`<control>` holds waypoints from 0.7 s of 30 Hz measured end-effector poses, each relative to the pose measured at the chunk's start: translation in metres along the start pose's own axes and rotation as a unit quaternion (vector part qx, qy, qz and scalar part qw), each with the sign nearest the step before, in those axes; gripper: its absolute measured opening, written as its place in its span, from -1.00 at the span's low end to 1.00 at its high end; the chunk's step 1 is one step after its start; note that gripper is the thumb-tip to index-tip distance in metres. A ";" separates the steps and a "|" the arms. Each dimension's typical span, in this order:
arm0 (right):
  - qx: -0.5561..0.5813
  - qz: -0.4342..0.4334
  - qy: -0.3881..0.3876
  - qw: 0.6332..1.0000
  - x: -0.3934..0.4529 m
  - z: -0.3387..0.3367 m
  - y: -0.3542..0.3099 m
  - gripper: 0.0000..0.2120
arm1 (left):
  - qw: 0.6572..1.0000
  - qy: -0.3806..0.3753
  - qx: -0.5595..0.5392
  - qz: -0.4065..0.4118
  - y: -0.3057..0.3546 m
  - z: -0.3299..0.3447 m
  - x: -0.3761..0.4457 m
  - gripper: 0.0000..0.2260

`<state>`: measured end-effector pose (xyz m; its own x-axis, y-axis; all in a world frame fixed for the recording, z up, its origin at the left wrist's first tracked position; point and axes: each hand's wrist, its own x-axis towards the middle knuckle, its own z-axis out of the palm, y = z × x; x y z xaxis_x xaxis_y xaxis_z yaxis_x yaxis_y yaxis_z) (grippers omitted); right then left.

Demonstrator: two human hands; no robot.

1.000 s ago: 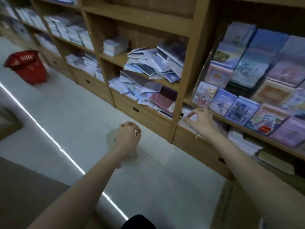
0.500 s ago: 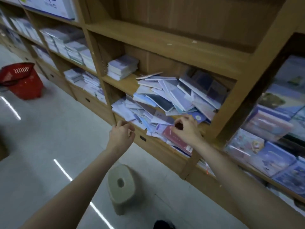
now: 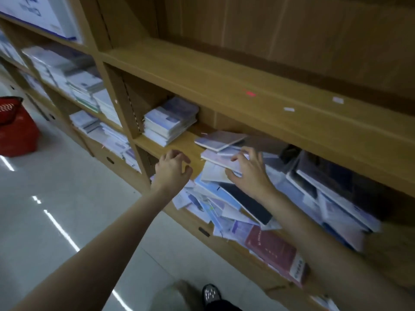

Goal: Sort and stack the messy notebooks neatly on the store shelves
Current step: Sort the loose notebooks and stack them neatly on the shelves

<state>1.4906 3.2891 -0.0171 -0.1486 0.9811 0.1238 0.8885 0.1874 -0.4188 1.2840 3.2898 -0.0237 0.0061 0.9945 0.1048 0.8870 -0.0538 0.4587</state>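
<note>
A messy pile of notebooks (image 3: 226, 198) spills across two wooden shelves (image 3: 184, 142), with a dark red book (image 3: 274, 250) at its lower front. A neat stack of pale notebooks (image 3: 170, 122) sits at the left end of the middle shelf. My right hand (image 3: 249, 173) reaches into the pile and holds a pale notebook (image 3: 213, 159), fingers on top and thumb under its edge. My left hand (image 3: 173, 169) hovers at the bare shelf edge beside it, fingers spread and loosely bent, holding nothing.
A bare wooden shelf board (image 3: 224, 81) runs above. Tidy stacks of notebooks (image 3: 87, 86) fill the bays to the left. A red shopping basket (image 3: 15, 131) stands on the pale floor at far left. A low stool (image 3: 170, 297) and a shoe (image 3: 211, 292) are at the bottom.
I have moved closer to the shelves. Both hands rose from the lower shelf to the middle one. My right hand left the red book and now holds a pale notebook.
</note>
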 end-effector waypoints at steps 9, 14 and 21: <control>-0.023 0.157 0.076 0.984 0.055 0.043 -0.024 -0.68 | 0.992 -0.069 -0.031 0.101 -0.071 0.001 0.110 -0.81; -0.043 0.223 0.087 0.970 0.049 0.060 -0.061 -0.72 | 0.978 -0.121 -0.030 0.168 -0.105 -0.003 0.149 -0.82; -0.076 0.261 0.081 0.959 0.054 0.072 -0.068 -0.74 | 0.971 -0.137 -0.061 0.185 -0.118 0.008 0.174 -0.82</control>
<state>1.3905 3.3326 -0.0470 0.3926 0.9165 0.0762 0.8783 -0.3491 -0.3268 1.1842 3.4700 -0.0671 0.4523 0.8904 0.0511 0.7391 -0.4063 0.5372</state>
